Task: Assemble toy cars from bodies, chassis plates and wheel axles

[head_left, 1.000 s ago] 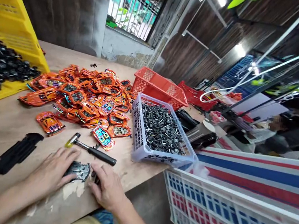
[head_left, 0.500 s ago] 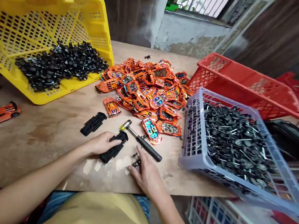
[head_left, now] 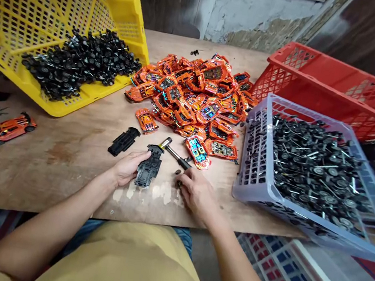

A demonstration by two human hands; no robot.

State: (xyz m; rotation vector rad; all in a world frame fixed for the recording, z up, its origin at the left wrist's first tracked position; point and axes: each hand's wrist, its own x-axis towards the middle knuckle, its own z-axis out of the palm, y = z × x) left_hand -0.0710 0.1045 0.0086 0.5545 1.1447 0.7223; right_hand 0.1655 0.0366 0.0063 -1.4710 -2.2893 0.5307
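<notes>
My left hand [head_left: 128,167] grips a black toy car chassis [head_left: 149,168] by its left edge, tilted so its detailed face shows. Closed fingers of my right hand [head_left: 197,190] pinch a small black wheel axle [head_left: 178,183], partly hidden by them, low over the table. Just beyond that hand lies a hammer [head_left: 175,154] with a yellow-ended head, its handle partly covered by the hand. A second black chassis [head_left: 124,141] rests flat on the table to the left. Beside the hammer is an orange car body [head_left: 197,151], its blue interior facing up.
Orange car bodies [head_left: 194,99] are heaped mid-table. A tilted yellow crate [head_left: 53,107] and a clear crate [head_left: 257,170] hold wheel axles [head_left: 314,170]. Behind the clear one stands a red crate [head_left: 324,86]. An orange car with wheels [head_left: 9,129] sits at the left.
My left hand has raised and turned the chassis to show its detailed face. My right hand's fingers have closed around the wheel axle. The whole view has tilted downward.
</notes>
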